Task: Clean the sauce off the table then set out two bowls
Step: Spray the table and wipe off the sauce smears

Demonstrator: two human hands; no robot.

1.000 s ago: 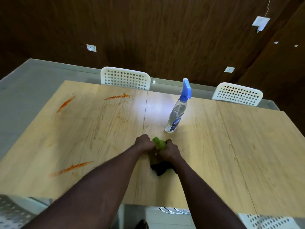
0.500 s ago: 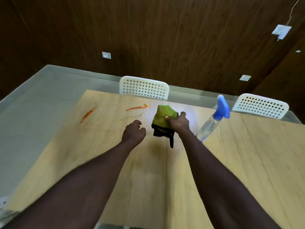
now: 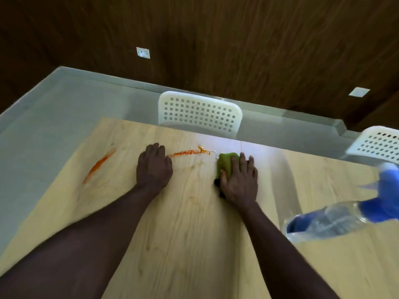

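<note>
A light wooden table (image 3: pixel 194 234) carries two orange sauce streaks: one (image 3: pixel 187 152) near the far edge between my hands, another (image 3: pixel 98 165) slanting at the far left. My right hand (image 3: pixel 238 178) lies flat on a green cloth (image 3: pixel 224 164) with a dark underside, pressing it to the table just right of the first streak. My left hand (image 3: pixel 154 167) rests palm down on the wood, fingers curled, at the left end of that streak. No bowls are in view.
A clear spray bottle with a blue trigger head (image 3: pixel 345 212) stands blurred at the right. Two white perforated chairs (image 3: pixel 199 112) (image 3: pixel 377 143) sit against the table's far side. Beyond are a grey floor and a dark wood wall.
My right hand has carried the cloth forward and set it flat on the table beside the far streak. My left hand came off the cloth and landed on the wood. The view moved forward.
</note>
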